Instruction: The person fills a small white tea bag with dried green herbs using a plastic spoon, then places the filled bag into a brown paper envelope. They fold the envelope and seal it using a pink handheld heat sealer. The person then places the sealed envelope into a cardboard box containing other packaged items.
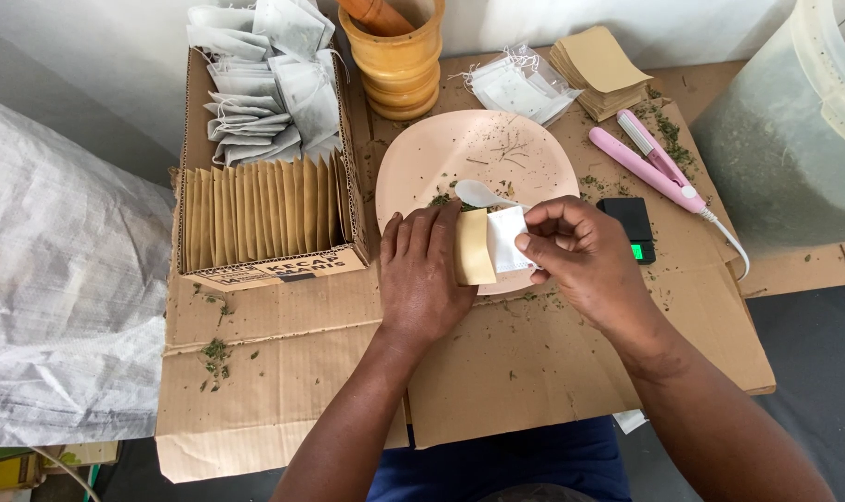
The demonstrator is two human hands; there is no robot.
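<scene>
The left hand [422, 270] grips a small tan paper envelope [475, 247] between thumb and fingers, holding it upright over the near edge of the pink plate [441, 153]. The right hand [580, 256] pinches a white tea bag [508, 237] at its right edge, fingers closed on it; the bag's left part sits against or inside the envelope mouth, and the exact depth cannot be determined because the envelope covers it. The near rim of the plate is hidden behind both hands. On the plate lies a white spoon [478, 193], its handle end concealed behind the envelope and bag, with scattered green herb crumbs around it. Left of the plate stands a cardboard box [264, 265] holding a row of tan envelopes in front and a loose pile of white tea bags behind. Behind the plate stands a yellow wooden mortar [402, 65] with a pestle, its top cut off by the frame edge. Right of the mortar lie a loose heap of tea bags [515, 85] and a stack of tan envelopes [597, 65]. Right of the plate lie a pink handheld sealer [650, 165] and a small black scale [632, 228], its left side partly covered by the right hand. A translucent container [794, 130] far right is cropped.
</scene>
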